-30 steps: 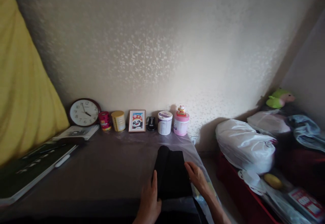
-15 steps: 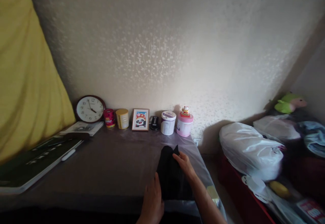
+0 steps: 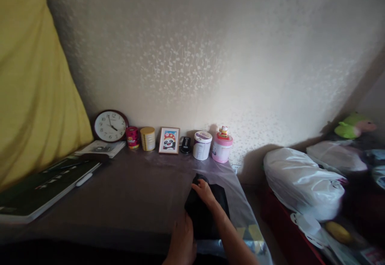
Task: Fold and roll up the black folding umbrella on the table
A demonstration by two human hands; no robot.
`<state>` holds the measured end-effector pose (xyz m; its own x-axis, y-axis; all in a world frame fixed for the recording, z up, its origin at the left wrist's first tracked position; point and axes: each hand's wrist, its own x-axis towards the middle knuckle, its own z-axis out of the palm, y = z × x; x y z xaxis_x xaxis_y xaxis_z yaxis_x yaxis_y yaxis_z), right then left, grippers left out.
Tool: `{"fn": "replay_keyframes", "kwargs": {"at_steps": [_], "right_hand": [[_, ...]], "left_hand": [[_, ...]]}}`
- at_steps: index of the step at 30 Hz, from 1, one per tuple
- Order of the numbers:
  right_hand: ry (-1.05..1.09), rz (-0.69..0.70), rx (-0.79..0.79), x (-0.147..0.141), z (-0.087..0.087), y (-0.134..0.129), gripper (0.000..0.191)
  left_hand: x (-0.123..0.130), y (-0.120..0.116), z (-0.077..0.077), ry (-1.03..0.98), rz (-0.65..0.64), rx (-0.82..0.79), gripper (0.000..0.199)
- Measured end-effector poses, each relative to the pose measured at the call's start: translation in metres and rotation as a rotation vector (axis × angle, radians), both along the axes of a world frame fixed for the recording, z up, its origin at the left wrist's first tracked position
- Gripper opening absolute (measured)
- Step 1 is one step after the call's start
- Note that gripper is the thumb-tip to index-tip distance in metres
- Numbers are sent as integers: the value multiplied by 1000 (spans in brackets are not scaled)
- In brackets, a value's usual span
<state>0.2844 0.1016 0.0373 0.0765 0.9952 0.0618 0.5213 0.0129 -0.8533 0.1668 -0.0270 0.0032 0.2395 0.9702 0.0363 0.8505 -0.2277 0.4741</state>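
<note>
A piece of black cloth (image 3: 207,221) lies near the front right corner of the covered table, partly bunched; what kind of article it is I cannot make out. My right hand (image 3: 203,191) reaches over it, fingers closed on its far end, where a fold sticks up. At the near left edge, my left hand (image 3: 182,235) is closed with its thumb side against the cloth, seeming to pinch it. My right forearm hides part of the cloth.
Along the wall stand a clock (image 3: 110,126), a yellow-lidded can (image 3: 148,139), a framed panda picture (image 3: 169,140), a white tub (image 3: 201,146) and a pink tub (image 3: 221,148). A green board (image 3: 48,185) lies left. White bags (image 3: 300,181) fill a red container at right.
My right hand has moved left across the far end of the black cloth, folding it over. My left hand stays at the near left edge. The view has shifted slightly.
</note>
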Motion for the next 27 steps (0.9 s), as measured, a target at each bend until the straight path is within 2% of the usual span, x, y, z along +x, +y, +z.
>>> {"fn": "replay_keyframes", "kwargs": {"at_steps": [2,5,8,9,12,16,19,21,23,27], "right_hand": [[-68,-3,-28,-1,1,0,27],[-132,30,-53,-3,5,-3,27],[-148,154,-45,-7,11,-8,25],[-159,207,-30,-9,13,-10,28],[-239,304,26,-12,20,-17,32],[-306,366,96,-13,24,-31,26],[-334,430,229,-8,20,-42,24],[-365,442,326,-1,15,-45,24],[-384,446,393,7,10,-41,26],[-446,445,437,20,1,-18,28]], "left_hand": [[-7,-2,-6,3,-11,70,75],[-17,-7,-10,-18,0,286,57],[-17,-10,0,1,24,526,36],[-15,-9,4,13,-19,577,31],[-4,-2,7,61,-96,617,31],[7,8,-11,109,-24,495,54],[10,9,-18,127,-24,342,64],[11,6,-12,136,-29,251,67],[11,3,0,148,-29,167,69],[11,-2,26,154,-47,-5,72]]}}
